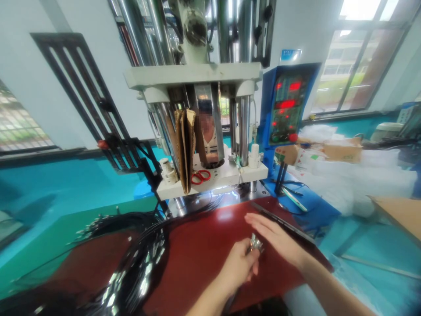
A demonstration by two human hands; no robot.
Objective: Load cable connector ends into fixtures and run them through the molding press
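My left hand (239, 264) is closed around a small bunch of shiny metal connector ends (255, 243), held just above the dark red table top (204, 250). My right hand (275, 237) lies flat beside it with fingers stretched out, its fingertips close to the metal ends. A large bundle of black cables with metal tips (131, 254) lies on the table to the left of both hands.
A vertical moulding press (197, 101) stands behind the table, its white platen (217, 175) carrying red scissors (200, 176) and folded cardboard (184, 149). A blue control box (286, 109) with red displays is at right. White bags and cartons (342, 171) fill the right side.
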